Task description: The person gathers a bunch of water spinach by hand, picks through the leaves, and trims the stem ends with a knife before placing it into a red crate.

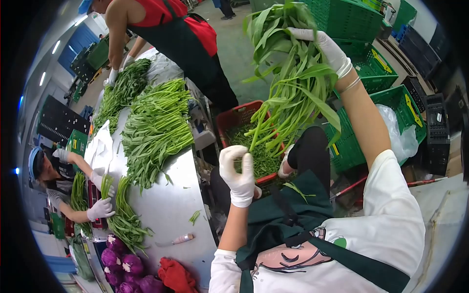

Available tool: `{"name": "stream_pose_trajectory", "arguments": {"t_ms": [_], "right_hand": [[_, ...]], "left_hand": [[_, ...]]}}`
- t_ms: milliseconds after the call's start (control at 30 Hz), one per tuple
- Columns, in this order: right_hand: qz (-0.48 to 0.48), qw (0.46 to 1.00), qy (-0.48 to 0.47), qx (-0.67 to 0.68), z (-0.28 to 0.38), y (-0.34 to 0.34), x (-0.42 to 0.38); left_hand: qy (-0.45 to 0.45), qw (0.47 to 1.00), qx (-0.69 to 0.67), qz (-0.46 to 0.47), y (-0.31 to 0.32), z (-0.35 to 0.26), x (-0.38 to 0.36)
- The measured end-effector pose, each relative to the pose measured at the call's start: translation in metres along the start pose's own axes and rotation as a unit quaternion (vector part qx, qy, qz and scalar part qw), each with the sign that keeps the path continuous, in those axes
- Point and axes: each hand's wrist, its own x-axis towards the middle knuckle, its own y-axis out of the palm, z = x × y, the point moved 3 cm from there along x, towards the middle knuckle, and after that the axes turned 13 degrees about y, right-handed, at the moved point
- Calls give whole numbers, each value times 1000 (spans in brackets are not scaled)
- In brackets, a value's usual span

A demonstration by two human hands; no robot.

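My gloved right hand (pixel 328 49) is raised and closed around a bunch of water spinach (pixel 293 93), its leaves up and its pale stems hanging down to the left. Just below the stem ends is my gloved left hand (pixel 237 171), fingers curled and thumb against the index finger, beside the tip of one stem. Whether a piece is pinched there I cannot make out. Under the bunch, a red crate (pixel 239 115) holds loose green trimmings. One loose leaf (pixel 299 192) lies on my dark green apron.
The metal table (pixel 181 210) carries a large pile of water spinach (pixel 159 122), a knife (pixel 176 240), a red cloth (pixel 176 276) and purple-wrapped bundles (pixel 124 263). Two co-workers handle greens across and along it. Green crates (pixel 361 122) stand at my right.
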Motion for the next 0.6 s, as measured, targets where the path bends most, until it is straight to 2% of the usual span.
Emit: {"name": "stream_pose_trajectory", "arguments": {"t_ms": [67,167,200,233,267,367,433,467,533,600], "right_hand": [[13,999,35,1,-6,10,-2],[18,999,38,-16,-16,27,-1],[19,999,33,-22,-17,31,-2],[36,997,64,-16,-19,35,-2],[47,998,42,-21,-17,37,-1],[88,995,-19,-37,-12,39,-2],[65,996,-30,-48,1,39,-8],[53,996,-38,-53,6,38,-11],[57,998,-11,-4,12,29,-14],[19,1000,1,11,13,16,-10]], "left_hand": [[116,990,44,72,5,-21,17],[121,990,52,55,25,-30,36],[143,986,73,45,29,-35,40],[192,974,95,76,33,-38,42],[239,958,115,107,37,-41,42],[183,959,111,188,49,-21,26],[141,955,96,242,53,3,2],[93,943,81,310,53,19,-21],[-1,938,65,341,54,56,-66],[-33,945,56,322,44,63,-74]]}}
